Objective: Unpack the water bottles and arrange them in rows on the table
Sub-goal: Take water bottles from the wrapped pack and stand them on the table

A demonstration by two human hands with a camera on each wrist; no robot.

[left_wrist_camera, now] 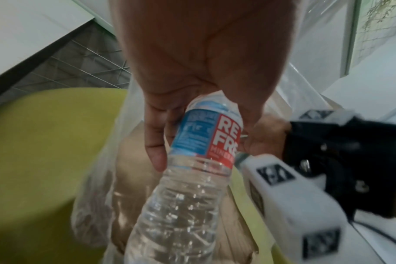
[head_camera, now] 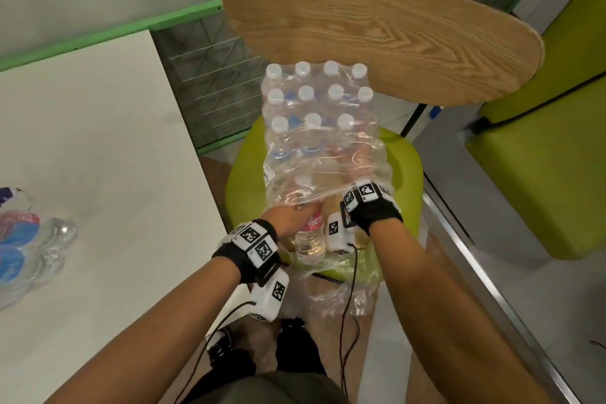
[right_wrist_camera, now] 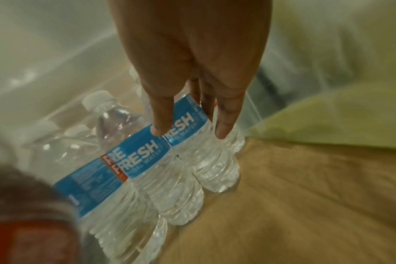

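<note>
Partly, plastic wrap (head_camera: 314, 154) veils the right hand (head_camera: 355, 161).

green stool (head_camera: 249, 174): bottle pack (head_camera: 314, 128) | white table (head_camera: 98, 147): bottles (head_camera: 42, 239)

head: downward, overhead | wrists: close along fingers | shared: bottles (head_camera: 310, 241)

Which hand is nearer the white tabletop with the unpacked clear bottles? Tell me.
Left. The left hand grips a clear water bottle at the pack's open end, on the white tabletop's side. The right hand reaches inside the plastic wrap, farther away.
</note>
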